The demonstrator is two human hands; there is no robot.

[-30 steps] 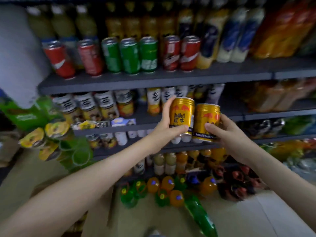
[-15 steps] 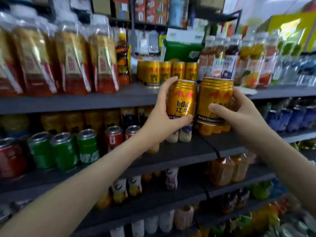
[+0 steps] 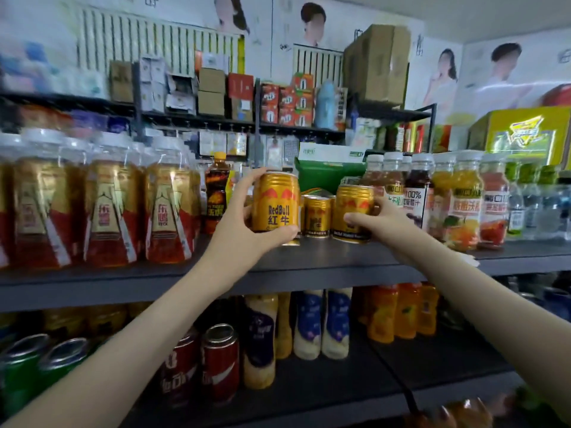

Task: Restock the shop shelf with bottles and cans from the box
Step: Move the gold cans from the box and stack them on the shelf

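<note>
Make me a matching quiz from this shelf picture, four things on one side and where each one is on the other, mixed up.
Things:
1. logo-facing Red Bull can
2. rightmost gold can
3. red cola can
4. big cardboard box

Places:
A. in the right hand
B. on the top rack
C. on the lower shelf
D. in the left hand

Pairs: 1-D, 2-A, 3-C, 4-B.

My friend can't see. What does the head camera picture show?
The left hand grips a gold metal Red Bull can and the right hand a second gold can at a dark grey shop shelf, beside gold cans standing there.
</note>
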